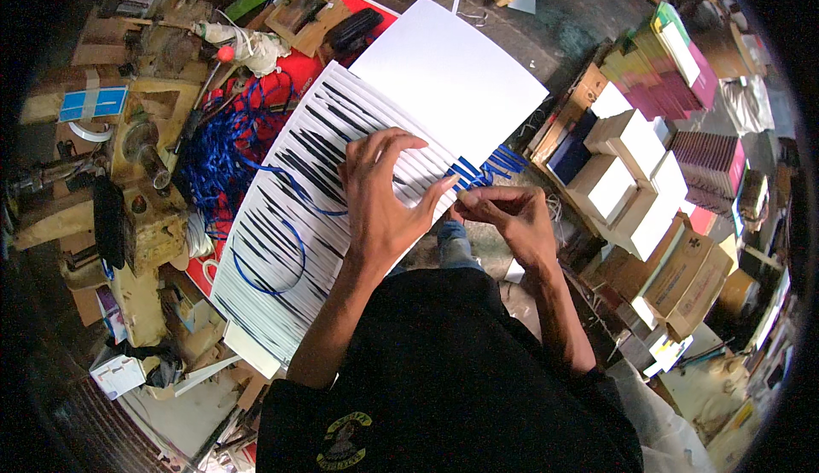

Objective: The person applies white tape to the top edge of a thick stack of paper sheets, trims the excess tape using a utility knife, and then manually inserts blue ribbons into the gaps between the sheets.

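At one white stack point(322, 238), two hands point(381, 204)

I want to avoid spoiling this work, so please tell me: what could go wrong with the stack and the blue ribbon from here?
The fanned white stack might slide if the left hand, resting on it, lifts or shifts. The blue ribbon loop, lying loose across the stack, could snag. The heap of blue ribbon beside the stack looks tangled, so a pull might knot it.
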`<state>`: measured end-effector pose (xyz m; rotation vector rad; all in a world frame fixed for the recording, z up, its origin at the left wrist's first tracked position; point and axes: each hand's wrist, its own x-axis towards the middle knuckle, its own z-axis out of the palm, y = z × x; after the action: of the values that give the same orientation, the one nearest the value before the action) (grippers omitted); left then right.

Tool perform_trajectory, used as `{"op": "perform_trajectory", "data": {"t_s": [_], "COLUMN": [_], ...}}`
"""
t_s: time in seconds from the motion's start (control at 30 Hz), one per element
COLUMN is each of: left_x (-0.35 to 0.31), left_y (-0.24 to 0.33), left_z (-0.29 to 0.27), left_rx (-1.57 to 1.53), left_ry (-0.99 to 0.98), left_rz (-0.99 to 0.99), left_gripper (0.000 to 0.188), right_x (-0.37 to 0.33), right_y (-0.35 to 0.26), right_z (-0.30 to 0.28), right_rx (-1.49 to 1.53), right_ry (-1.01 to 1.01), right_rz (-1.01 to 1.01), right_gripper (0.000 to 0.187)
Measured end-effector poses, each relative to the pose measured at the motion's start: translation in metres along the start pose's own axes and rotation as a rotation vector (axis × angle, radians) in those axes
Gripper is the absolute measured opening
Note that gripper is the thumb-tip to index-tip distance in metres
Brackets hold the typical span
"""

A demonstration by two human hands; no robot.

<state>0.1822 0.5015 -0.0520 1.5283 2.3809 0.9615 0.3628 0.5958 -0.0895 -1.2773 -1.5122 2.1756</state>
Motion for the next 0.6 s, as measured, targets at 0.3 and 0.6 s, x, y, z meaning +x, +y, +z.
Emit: {"op": "perform_trajectory", "data": {"t_s": [0.3, 0.6], "left_x": [-0.048, -0.058], "left_y": [0.025, 0.031], "left_z": [0.024, 0.007], "left_rx": [0.158, 0.059], "left_ry": [-0.153, -0.049], "left_rz": [0.295, 0.492], "left_gripper": [0.052, 0.031], "right_x": [-0.061, 0.012], "right_y": [-0.061, -0.035], "right_z": [-0.03, -0.035], "right_rx": [-0.541, -0.685], "right_ry": [-0.073, -0.241], "right_rz": [-0.078, -0.803], "right_gripper": [0.023, 0.047]}}
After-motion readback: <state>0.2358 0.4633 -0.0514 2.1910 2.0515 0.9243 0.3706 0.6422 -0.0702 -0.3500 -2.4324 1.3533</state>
